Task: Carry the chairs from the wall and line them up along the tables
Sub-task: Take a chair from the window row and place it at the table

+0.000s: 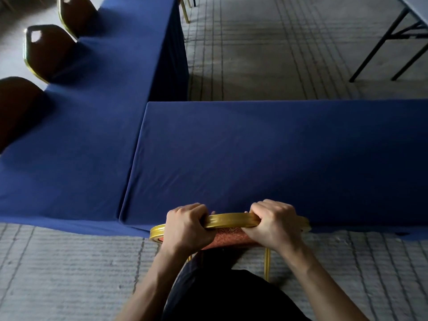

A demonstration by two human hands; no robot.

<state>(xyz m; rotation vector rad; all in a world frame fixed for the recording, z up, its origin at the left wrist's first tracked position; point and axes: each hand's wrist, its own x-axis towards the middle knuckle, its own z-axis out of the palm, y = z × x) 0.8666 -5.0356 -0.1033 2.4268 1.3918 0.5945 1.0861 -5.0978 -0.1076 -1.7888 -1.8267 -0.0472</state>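
The fingers of the left hand (187, 224) are curled tight over the gold top rail of a chair (231, 222), and the fingers of the right hand (274, 224) are clamped on the same rail, a little to the right. Between the two hands a short piece of the rail is bare. Under the rail the red patterned back of the chair shows, and below it one gold leg stands on the carpet (69, 274). The seat is hidden under the near blue table (278, 158), so I cannot tell how far in it goes; the rail lies just at the near edge of the blue cloth.

To the left a second blue table (81, 135) stands at a right angle to the near one, and their cloths touch at the corner. Along its far left side three dark brown chairs (46, 49) with gold edges stand in a row, close against the cloth. At the upper right the black folding legs of a bare table (391, 40) stand on the striped grey carpet, well apart from the blue tables.
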